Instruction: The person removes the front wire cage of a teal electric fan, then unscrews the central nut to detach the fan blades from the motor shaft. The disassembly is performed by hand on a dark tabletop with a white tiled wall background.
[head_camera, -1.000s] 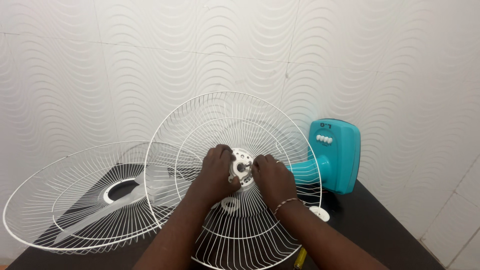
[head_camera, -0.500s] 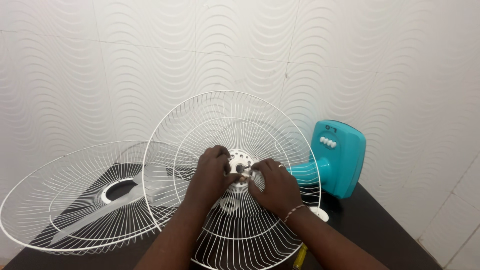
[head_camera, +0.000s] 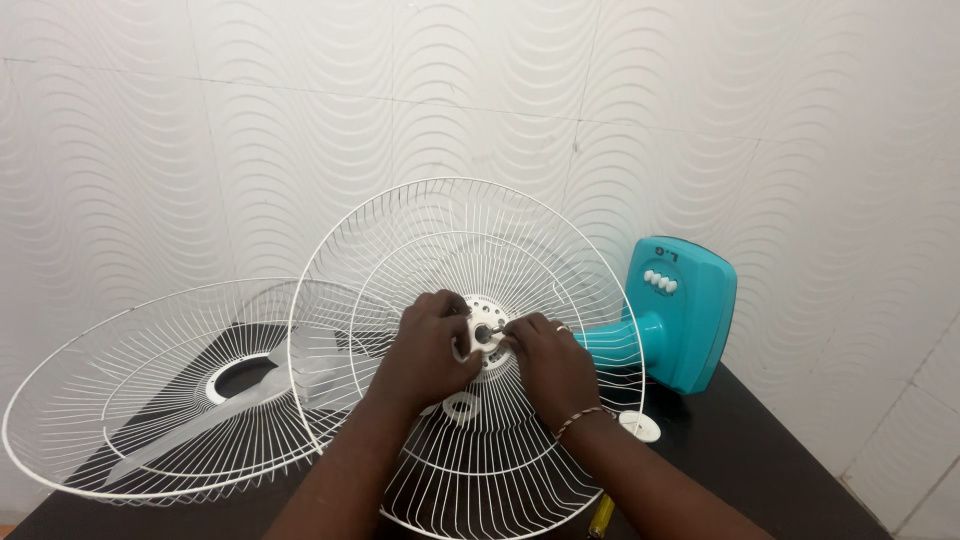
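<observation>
A white wire fan guard (head_camera: 440, 215) stands tilted on the black table, fitted over the turquoise fan body (head_camera: 680, 310). My left hand (head_camera: 425, 350) grips the left side of the guard's white centre hub (head_camera: 487, 345). My right hand (head_camera: 545, 365) pinches at the hub's metal shaft from the right; whether it holds a small part I cannot tell. A white plastic ring (head_camera: 461, 407) lies just below the hub, under the wires.
A second white wire guard (head_camera: 130, 400) lies flat at left with grey fan blades under it. A white round cap (head_camera: 640, 427) sits on the black table (head_camera: 770, 460) at right. A yellow tool handle (head_camera: 600, 515) shows at the bottom edge. Patterned white wall behind.
Both hands have shifted slightly around the hub. The right hand's fingers have closed in on the shaft, and the guard and fan body have tipped a little.
</observation>
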